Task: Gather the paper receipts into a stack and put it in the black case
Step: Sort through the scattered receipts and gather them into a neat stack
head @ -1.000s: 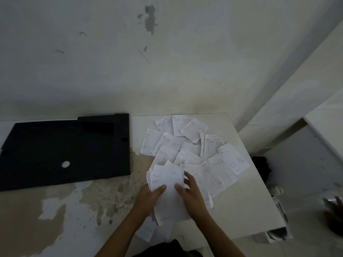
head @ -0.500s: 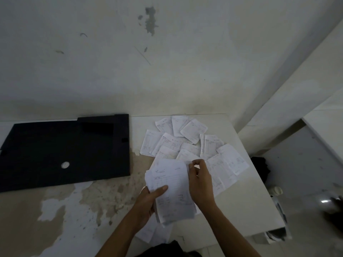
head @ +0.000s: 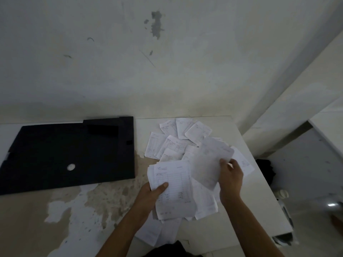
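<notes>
While the left hand (head: 151, 193) clamps the stack (head: 171, 191) thumb-on-top as a base, the right hand (head: 230, 175) pinches a loose receipt (head: 210, 160), probably to add it.

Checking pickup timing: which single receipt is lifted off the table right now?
The receipt pinched in the right hand, raised over the spread; the loose receipts behind lie flat.

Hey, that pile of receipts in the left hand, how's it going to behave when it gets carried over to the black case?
Probably floppy: the stack is thin paper, and its lower end hangs loose past the left hand. Sheets look apt to slide apart, since their edges are already fanned and uneven. It seems very light; a thumb alone pins it.
</notes>
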`<move>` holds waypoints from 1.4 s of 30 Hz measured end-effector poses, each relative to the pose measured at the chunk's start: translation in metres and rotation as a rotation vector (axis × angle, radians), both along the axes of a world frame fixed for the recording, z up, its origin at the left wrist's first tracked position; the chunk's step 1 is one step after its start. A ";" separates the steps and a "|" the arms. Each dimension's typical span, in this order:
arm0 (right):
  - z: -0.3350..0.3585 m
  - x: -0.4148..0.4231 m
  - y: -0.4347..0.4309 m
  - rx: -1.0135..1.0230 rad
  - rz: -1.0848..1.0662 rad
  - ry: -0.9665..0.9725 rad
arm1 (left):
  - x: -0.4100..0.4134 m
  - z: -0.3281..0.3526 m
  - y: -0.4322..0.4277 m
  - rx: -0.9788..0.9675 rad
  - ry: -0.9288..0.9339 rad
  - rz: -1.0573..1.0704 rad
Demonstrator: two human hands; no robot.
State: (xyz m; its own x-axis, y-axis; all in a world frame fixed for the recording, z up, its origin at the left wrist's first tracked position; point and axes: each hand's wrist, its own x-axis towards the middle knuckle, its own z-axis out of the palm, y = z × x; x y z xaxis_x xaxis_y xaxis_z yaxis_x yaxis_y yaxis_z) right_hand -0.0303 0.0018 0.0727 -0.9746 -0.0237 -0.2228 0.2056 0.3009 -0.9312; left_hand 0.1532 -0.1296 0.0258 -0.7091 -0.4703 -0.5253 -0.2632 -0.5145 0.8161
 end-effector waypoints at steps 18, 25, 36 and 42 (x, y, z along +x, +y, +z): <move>-0.021 0.061 -0.026 0.115 0.746 -0.163 | -0.021 0.003 0.005 -0.004 -0.082 0.118; -0.016 0.052 -0.027 0.119 0.673 -0.088 | -0.015 0.002 0.005 -0.013 0.024 -0.043; -0.035 0.049 -0.024 0.088 0.610 -0.108 | -0.025 -0.014 0.004 -0.242 -0.167 -0.088; -0.067 0.062 0.002 0.148 0.692 -0.138 | -0.010 -0.032 0.003 -0.396 -0.194 -0.144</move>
State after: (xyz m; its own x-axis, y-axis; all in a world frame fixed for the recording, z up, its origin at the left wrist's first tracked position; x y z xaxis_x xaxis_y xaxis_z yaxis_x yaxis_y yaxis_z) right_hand 0.0319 0.0041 0.0059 -0.7095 -0.5859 -0.3916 0.0349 0.5258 -0.8499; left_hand 0.1427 -0.1263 -0.0057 -0.6880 -0.5656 -0.4546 -0.4763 -0.1207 0.8710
